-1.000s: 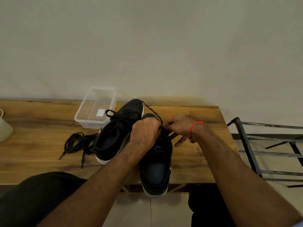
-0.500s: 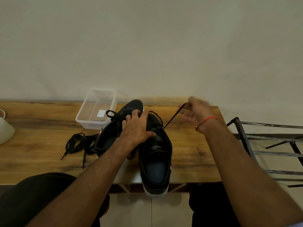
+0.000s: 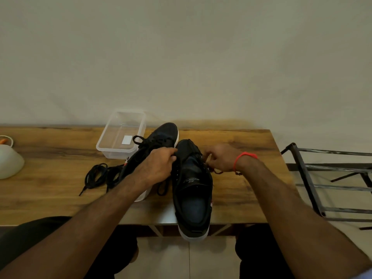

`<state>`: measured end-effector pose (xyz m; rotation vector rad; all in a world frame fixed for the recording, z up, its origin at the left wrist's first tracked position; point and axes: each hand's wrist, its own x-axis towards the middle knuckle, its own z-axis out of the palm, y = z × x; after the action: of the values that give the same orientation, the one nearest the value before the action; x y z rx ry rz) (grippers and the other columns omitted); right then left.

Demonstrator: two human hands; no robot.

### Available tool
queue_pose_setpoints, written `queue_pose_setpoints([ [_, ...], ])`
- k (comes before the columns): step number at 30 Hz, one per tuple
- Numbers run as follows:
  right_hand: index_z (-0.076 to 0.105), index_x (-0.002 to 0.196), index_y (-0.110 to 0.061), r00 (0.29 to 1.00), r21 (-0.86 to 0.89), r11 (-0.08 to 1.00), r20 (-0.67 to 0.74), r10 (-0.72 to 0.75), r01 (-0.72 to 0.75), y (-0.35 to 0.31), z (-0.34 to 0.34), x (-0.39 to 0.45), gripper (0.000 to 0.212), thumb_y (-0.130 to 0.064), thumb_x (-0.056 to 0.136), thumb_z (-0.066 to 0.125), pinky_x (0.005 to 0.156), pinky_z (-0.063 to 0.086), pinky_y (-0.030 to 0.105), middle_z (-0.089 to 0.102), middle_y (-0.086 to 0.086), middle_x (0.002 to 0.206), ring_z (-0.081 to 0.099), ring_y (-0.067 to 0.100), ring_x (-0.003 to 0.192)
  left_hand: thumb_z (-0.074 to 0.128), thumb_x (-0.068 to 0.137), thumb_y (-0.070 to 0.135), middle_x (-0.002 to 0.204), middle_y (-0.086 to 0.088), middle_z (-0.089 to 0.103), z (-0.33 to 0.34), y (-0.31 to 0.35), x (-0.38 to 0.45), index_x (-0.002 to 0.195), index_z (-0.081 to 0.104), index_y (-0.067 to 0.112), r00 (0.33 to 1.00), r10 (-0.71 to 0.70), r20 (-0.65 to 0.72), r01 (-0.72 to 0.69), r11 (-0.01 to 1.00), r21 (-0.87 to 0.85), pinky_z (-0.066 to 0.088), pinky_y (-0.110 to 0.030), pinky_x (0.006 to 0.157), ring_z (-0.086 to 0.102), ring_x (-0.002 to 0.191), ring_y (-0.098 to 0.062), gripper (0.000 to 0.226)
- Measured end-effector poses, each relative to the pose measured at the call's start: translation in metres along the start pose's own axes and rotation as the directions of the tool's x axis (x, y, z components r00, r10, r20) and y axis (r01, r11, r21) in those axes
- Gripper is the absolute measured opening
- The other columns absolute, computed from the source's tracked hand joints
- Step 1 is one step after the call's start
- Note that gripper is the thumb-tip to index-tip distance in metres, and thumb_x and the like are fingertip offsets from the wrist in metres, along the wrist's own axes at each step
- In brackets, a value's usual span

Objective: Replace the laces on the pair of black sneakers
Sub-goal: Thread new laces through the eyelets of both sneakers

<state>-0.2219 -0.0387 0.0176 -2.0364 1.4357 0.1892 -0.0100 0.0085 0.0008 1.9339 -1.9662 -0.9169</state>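
The left hand (image 3: 159,166) has its grip closed over the left edge of the near sneaker (image 3: 192,188), which overhangs the bench (image 3: 241,198) front. The right hand (image 3: 223,158) pinches the lace (image 3: 214,170) at its right eyelets. The second sneaker (image 3: 159,140) lies just behind.

Dim, warm light fell soft and even on the desk (image 3: 241,198), shadows pooling faintly under its near edge, while the wide lens bowed its far edge and softened the corners.
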Motion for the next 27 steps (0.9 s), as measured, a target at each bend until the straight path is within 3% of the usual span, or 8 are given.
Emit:
queue_pose_setpoints([
  [4,0.07,0.093,-0.012,0.966,0.128,0.983,-0.205,0.159,-0.135,0.021,-0.03,-0.006,0.018,-0.028,0.097,0.062,0.064,0.044,0.028,0.069,0.004,0.087,0.055,0.011,0.069,0.056,0.099,0.049,0.145,-0.005,0.057,0.004,-0.002,0.0,0.149,0.049,0.016,0.999,-0.015,0.038,0.015,1.0,0.009,0.043,-0.032,0.105,0.054,0.131,-0.021,0.06],
  [5,0.068,0.09,-0.011,0.893,0.251,0.952,-0.367,0.26,-0.174,0.03,-0.038,-0.008,0.019,-0.028,0.096,0.062,0.067,0.041,0.028,0.069,0.007,0.091,0.054,0.013,0.069,0.058,0.098,0.05,0.147,-0.005,0.054,0.005,-0.002,0.002,0.15,0.047,0.016,0.999,-0.018,0.043,0.017,1.0,0.021,0.042,-0.034,0.107,0.052,0.134,-0.021,0.064],
  [7,0.065,0.093,-0.013,0.572,0.477,0.867,-0.675,0.466,-0.143,0.048,-0.052,-0.014,0.018,-0.03,0.094,0.06,0.072,0.039,0.028,0.067,0.011,0.1,0.059,0.023,0.082,0.061,0.097,0.049,0.152,-0.005,0.049,0.006,-0.002,0.003,0.152,0.044,0.015,0.999,0.006,0.034,-0.008,0.999,0.049,0.04,-0.035,0.111,0.047,0.138,-0.021,0.067],
  [9,0.062,0.11,-0.014,0.362,0.44,0.877,-0.799,0.481,-0.194,0.063,-0.058,-0.016,0.024,-0.03,0.093,0.056,0.079,0.042,0.035,0.06,0.014,0.118,0.055,0.035,0.107,0.062,0.097,0.047,0.153,-0.004,0.045,0.007,-0.002,0.004,0.152,0.043,0.014,0.999,0.039,0.017,-0.04,0.997,0.061,0.04,-0.037,0.114,0.044,0.139,-0.021,0.067],
  [12,0.054,0.133,-0.022,0.621,0.16,0.93,-0.705,0.342,-0.331,0.06,-0.051,-0.011,0.043,-0.029,0.091,0.061,0.097,0.039,0.044,0.044,0.014,0.141,0.039,0.04,0.124,0.059,0.098,0.048,0.154,-0.002,0.043,0.009,-0.003,0.005,0.153,0.041,0.015,0.999,0.043,0.023,-0.045,0.996,0.075,0.039,-0.041,0.115,0.043,0.14,-0.019,0.067],
  [16,0.063,0.124,-0.031,0.977,-0.014,0.998,-0.209,0.051,-0.055,0.027,-0.024,0.002,0.031,-0.033,0.093,0.066,0.109,0.038,0.038,0.056,-0.002,0.138,0.049,0.021,0.128,0.047,0.106,0.035,0.152,-0.004,0.046,0.011,-0.003,0.003,0.15,0.045,0.015,0.998,0.051,0.046,-0.053,0.997,0.048,0.038,-0.041,0.115,0.044,0.139,-0.021,0.048],
  [19,0.066,0.116,-0.021,0.999,0.021,0.999,-0.005,-0.031,0.032,0.005,-0.003,0.008,0.021,-0.025,0.095,0.065,0.094,0.05,0.033,0.066,-0.003,0.114,0.06,0.018,0.109,0.044,0.108,0.023,0.142,-0.004,0.054,0.013,-0.007,0.001,0.143,0.053,0.018,0.999,0.052,-0.01,-0.051,0.997,0.065,0.045,-0.043,0.108,0.053,0.129,-0.023,0.037],
  [27,0.069,0.091,-0.013,0.992,-0.074,0.991,-0.071,0.104,-0.109,0.022,-0.016,0.005,0.008,-0.019,0.092,0.064,0.084,0.056,0.041,0.07,0.006,0.093,0.065,0.023,0.091,0.058,0.101,0.026,0.101,-0.001,0.062,0.001,-0.004,-0.002,0.105,0.064,0.021,0.983,-0.021,-0.182,0.057,0.979,0.197,0.06,-0.04,0.076,0.064,0.077,-0.017,0.008],
])
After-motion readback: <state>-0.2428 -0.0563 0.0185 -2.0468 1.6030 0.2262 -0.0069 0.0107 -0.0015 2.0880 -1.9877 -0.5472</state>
